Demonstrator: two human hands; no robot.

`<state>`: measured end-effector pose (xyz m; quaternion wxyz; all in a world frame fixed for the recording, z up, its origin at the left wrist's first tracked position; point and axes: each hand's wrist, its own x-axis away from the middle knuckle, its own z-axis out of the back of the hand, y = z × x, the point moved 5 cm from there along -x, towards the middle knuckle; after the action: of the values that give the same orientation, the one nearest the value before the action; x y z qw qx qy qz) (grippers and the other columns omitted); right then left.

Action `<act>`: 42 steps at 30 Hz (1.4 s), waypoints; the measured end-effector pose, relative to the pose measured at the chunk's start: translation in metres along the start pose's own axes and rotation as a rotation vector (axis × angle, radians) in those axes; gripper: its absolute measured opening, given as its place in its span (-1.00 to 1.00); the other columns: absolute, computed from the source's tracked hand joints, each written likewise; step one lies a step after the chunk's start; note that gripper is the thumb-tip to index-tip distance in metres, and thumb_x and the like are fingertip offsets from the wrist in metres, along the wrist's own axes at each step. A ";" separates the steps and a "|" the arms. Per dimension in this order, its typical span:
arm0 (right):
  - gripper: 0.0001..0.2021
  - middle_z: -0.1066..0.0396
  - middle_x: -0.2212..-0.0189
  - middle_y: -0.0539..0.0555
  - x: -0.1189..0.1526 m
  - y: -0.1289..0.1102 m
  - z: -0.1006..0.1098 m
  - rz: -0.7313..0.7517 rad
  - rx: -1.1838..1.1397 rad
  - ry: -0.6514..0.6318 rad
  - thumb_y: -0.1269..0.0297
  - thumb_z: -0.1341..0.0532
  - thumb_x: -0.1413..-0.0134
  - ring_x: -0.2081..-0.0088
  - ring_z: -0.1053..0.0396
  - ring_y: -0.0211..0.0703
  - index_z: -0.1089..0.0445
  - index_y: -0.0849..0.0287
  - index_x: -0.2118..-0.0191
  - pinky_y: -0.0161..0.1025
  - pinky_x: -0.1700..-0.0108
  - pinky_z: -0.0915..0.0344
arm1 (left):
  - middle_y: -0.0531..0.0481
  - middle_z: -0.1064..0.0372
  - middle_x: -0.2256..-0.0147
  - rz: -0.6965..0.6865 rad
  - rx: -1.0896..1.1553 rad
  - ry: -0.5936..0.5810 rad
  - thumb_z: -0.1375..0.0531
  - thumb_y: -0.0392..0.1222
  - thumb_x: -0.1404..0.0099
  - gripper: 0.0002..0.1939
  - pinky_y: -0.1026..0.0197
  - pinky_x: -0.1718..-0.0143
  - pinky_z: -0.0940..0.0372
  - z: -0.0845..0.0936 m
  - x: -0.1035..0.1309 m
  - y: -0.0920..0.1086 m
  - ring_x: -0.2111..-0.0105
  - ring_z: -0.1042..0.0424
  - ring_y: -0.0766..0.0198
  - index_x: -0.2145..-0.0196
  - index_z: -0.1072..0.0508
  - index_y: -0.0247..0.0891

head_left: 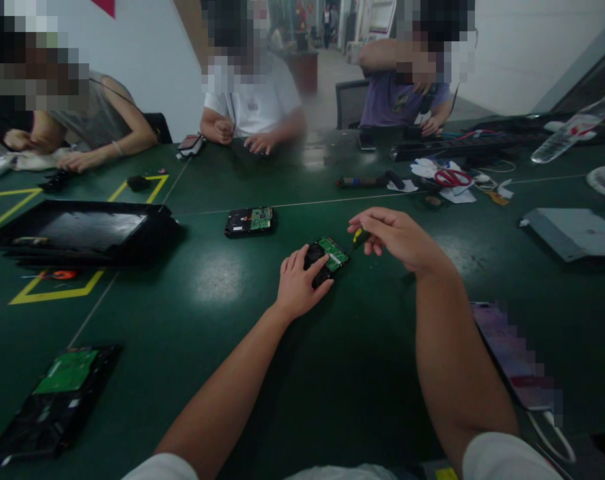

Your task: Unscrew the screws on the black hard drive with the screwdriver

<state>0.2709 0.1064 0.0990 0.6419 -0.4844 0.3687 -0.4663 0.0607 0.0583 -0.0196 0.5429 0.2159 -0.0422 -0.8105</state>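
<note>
A hard drive (335, 252) with a green circuit board lies board side up near the middle of the table. My left hand (301, 283) grips its left end, with fingers over the top and the thumb along the near side. In my right hand (395, 237) is a small screwdriver (360, 236) with a yellow and black handle, pinched between the fingers. Its tip points down toward the drive's right edge; whether it touches is too small to tell. Several tiny bits, perhaps screws (373, 264), lie just right of the drive.
Other hard drives lie behind (250, 221) and at the front left (57, 400). A black tray (82, 230) stands left. To the right are a phone (515, 360), a grey metal box (575, 233) and red scissors (452, 178). Three people sit across the green table (222, 347).
</note>
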 end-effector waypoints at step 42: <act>-0.77 -0.47 0.42 0.03 0.003 -0.004 0.006 0.027 0.111 0.029 0.09 -0.37 -0.18 0.42 -0.38 -0.23 -0.51 0.14 0.20 -0.29 0.39 -0.32 | -0.15 0.00 -0.41 -0.001 0.007 0.002 -0.21 0.19 -0.35 -0.37 -0.27 -0.27 -0.04 0.000 0.000 0.000 -0.34 -0.07 -0.21 -0.33 -0.34 0.09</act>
<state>0.2761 0.1047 0.1042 0.6684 -0.4365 0.3581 -0.4843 0.0604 0.0587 -0.0193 0.5417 0.2187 -0.0442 -0.8104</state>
